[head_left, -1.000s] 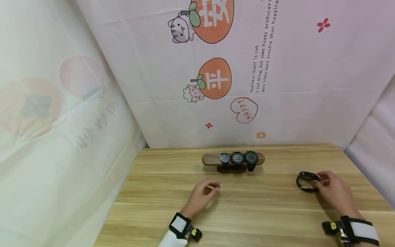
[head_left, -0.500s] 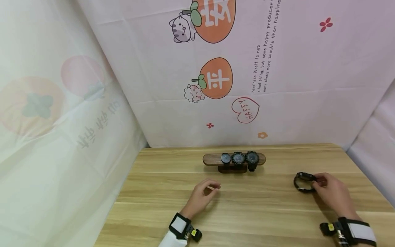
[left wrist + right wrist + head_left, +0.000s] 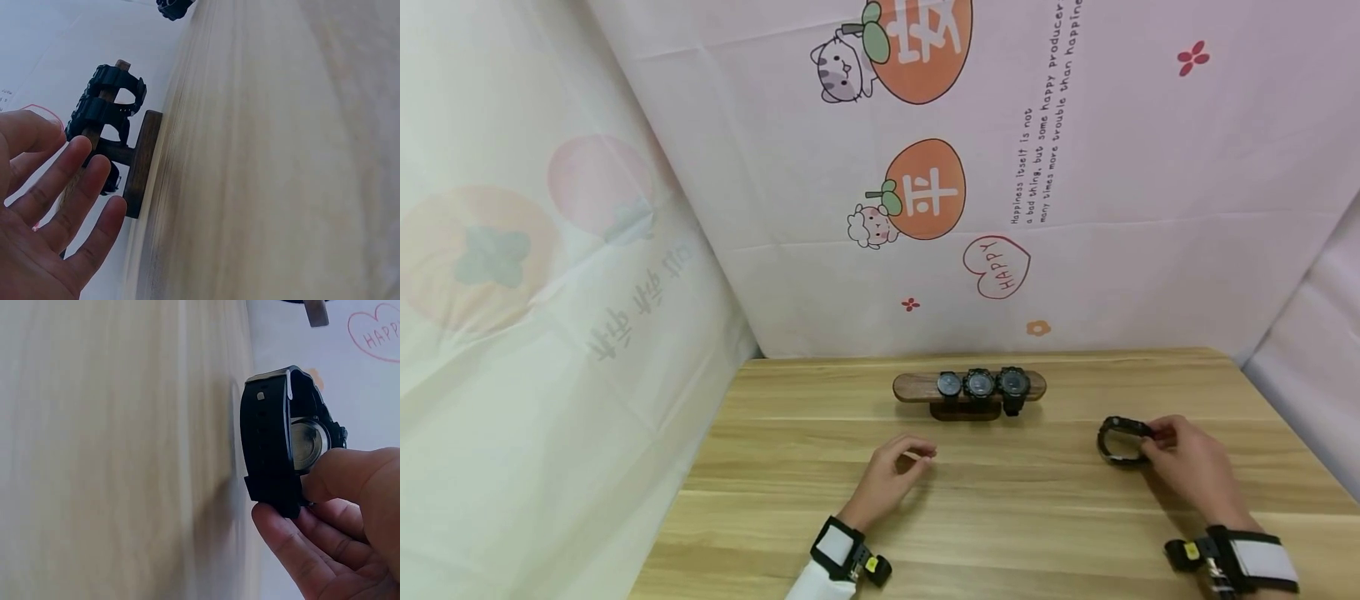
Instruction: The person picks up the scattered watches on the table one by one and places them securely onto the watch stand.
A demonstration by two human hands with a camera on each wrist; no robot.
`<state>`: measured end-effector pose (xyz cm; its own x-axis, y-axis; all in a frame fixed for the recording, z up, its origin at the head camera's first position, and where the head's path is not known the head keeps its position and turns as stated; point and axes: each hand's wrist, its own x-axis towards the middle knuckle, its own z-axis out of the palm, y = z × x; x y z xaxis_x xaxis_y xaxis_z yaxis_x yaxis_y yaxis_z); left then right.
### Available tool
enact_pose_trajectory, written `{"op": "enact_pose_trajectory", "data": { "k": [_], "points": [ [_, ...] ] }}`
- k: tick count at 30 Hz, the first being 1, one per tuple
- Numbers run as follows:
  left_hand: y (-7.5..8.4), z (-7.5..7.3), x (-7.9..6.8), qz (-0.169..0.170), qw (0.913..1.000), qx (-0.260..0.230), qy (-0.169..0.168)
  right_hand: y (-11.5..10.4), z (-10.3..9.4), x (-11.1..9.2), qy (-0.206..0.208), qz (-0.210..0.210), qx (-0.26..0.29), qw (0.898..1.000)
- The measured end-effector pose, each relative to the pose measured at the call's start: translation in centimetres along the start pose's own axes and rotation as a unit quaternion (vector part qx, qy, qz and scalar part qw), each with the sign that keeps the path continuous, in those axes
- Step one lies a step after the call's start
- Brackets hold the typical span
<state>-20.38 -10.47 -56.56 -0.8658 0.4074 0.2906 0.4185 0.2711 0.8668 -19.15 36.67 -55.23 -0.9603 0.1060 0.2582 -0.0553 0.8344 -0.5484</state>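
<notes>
My right hand (image 3: 1193,467) pinches a black wristwatch (image 3: 1122,442) by one side, its strap buckled into a loop. In the right wrist view the watch (image 3: 272,434) shows its metal case back and buckle, with the thumb inside the loop. My left hand (image 3: 886,479) holds nothing; its fingers are relaxed and gently bent, over the table left of centre. A wooden watch stand (image 3: 917,387) at the back carries three dark watches (image 3: 979,383) side by side toward its right end. In the left wrist view the stand's base (image 3: 144,165) shows beyond the left fingers.
The wooden table (image 3: 1015,517) ends at a printed white cloth (image 3: 820,292) behind and a pale cloth (image 3: 647,400) at the left. Each wrist wears a black strap with a small camera. Bare tabletop lies between the two hands.
My right hand has moved left with the watch, bringing it nearer the stand. My left hand and the watches on the stand have stayed in place.
</notes>
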Motion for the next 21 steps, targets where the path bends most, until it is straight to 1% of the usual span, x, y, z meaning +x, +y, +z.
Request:
{"op": "enact_pose_trajectory", "data": {
  "k": [11,17,21],
  "points": [
    [0.0,0.2,0.1,-0.005,1.0000,-0.006,0.003,-2.8,0.6,-0.1,-0.006,-0.027,0.017,0.999],
    [0.3,0.5,0.2,-0.011,0.9999,-0.005,0.007,-5.1,1.1,-0.2,-0.018,-0.048,0.026,0.998],
    [0.5,0.7,0.5,-0.007,0.9999,0.003,0.011,-6.8,1.3,-0.2,-0.033,-0.059,0.034,0.997]
  ]
}}
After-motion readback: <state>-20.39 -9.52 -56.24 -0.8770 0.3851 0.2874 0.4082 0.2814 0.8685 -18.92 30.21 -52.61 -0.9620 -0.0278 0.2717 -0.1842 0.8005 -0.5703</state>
